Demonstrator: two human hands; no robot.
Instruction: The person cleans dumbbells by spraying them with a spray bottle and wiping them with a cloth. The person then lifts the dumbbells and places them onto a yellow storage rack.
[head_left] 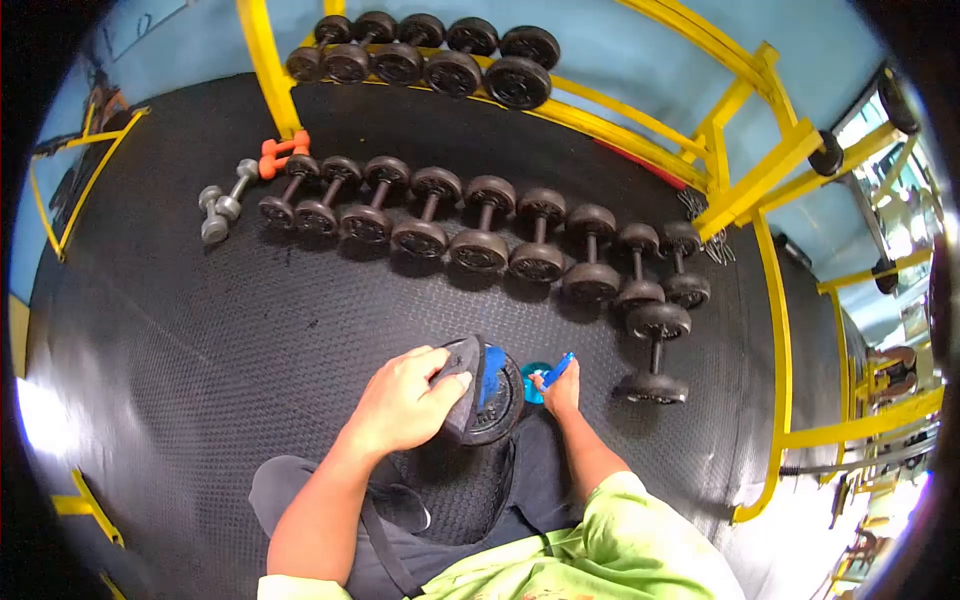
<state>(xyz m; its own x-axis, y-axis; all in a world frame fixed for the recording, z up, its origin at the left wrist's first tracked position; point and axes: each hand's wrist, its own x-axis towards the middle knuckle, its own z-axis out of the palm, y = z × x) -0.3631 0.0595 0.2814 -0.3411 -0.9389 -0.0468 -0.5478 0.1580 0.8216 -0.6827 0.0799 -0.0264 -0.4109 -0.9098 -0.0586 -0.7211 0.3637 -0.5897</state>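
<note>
A black dumbbell (508, 412) with round plates is in front of my lap, tilted so one plate face shows. My left hand (412, 392) is closed round the dumbbell's near-left plate, thumb across its rim. A blue cloth (491, 375) lies against the plate face, between the two plates. My right hand (563, 388) grips a blue object (558, 370), perhaps a brush or a spray head; its exact kind is unclear. Beside that hand is a teal container (533, 382), partly hidden by the fingers.
A long row of black dumbbells (487, 222) stands on the black rubber floor (200, 350). More dumbbells rest on a yellow rack (640, 112). Grey dumbbells (215, 215) and orange ones (285, 155) lie at the left end. Another black dumbbell (657, 355) stands to the right.
</note>
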